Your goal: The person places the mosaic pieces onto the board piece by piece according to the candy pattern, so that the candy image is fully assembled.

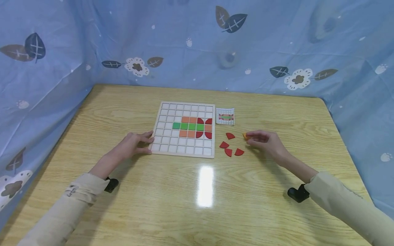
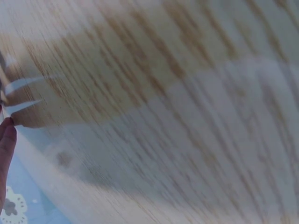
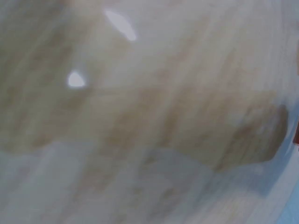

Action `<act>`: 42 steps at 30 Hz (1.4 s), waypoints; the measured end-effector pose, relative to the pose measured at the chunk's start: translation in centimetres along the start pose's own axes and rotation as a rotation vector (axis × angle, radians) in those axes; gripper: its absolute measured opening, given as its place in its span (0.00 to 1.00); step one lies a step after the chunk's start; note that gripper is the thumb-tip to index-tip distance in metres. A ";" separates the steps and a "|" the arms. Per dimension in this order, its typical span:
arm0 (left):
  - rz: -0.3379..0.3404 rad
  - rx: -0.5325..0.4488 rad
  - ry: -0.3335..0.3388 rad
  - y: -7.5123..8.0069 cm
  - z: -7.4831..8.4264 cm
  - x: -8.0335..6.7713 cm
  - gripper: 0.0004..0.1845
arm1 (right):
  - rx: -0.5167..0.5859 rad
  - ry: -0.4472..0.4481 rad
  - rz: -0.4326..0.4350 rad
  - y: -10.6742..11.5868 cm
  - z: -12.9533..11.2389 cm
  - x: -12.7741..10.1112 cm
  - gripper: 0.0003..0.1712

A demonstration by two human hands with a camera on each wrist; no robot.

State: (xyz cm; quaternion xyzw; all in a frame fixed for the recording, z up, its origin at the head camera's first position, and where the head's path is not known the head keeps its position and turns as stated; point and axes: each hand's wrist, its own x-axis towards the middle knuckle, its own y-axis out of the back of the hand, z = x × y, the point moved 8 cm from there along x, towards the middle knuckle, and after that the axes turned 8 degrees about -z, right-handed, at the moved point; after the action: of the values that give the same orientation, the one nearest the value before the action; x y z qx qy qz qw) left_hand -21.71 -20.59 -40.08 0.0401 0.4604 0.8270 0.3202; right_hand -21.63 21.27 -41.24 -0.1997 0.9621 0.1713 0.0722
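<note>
A pale wooden grid board (image 1: 172, 149) lies in the head view with green, orange and red pieces set in its right part. My left hand (image 1: 132, 143) rests its fingertips and thumb against the board's left edge. Between thumb and fingers, my right hand (image 1: 268, 142) pinches a small orange piece (image 1: 245, 135) just above or on the table; the fingers hide most of it. Loose red quarter-circle pieces, such as this one (image 1: 239, 152), lie between board and right hand. In the left wrist view only part of a finger (image 2: 5, 144) shows at the left margin.
A small printed pattern card (image 1: 225, 121) lies beside the board's upper right corner. The wooden table (image 1: 147, 198) reflects a bright light in front of the board. Blue patterned cloth (image 1: 191, 44) hangs behind and at both sides.
</note>
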 end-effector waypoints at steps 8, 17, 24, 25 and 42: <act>0.005 -0.004 -0.012 0.0 0.2 0.0 0.28 | -0.057 0.045 -0.121 -1.8 0.5 -0.6 0.21; -0.007 -0.008 -0.008 -0.1 0.0 0.1 0.28 | -0.220 0.135 -0.184 -3.6 -0.4 -0.3 0.20; -0.012 -0.024 0.005 -0.2 -0.1 0.0 0.29 | -0.293 0.172 -0.170 -4.0 -0.9 -0.4 0.18; -0.013 -0.029 0.006 -0.2 -0.1 0.0 0.29 | -0.300 0.176 -0.167 -4.0 -0.9 -0.4 0.17; 0.008 0.007 -0.022 0.0 0.1 0.1 0.27 | -0.374 0.199 -0.144 -3.3 -0.8 -0.4 0.17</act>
State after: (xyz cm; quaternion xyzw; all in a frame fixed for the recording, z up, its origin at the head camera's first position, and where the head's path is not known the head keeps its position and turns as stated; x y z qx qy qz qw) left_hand -21.70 -20.44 -40.06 0.0519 0.4596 0.8261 0.3219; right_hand -19.98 18.28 -41.41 -0.2939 0.8991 0.3207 -0.0493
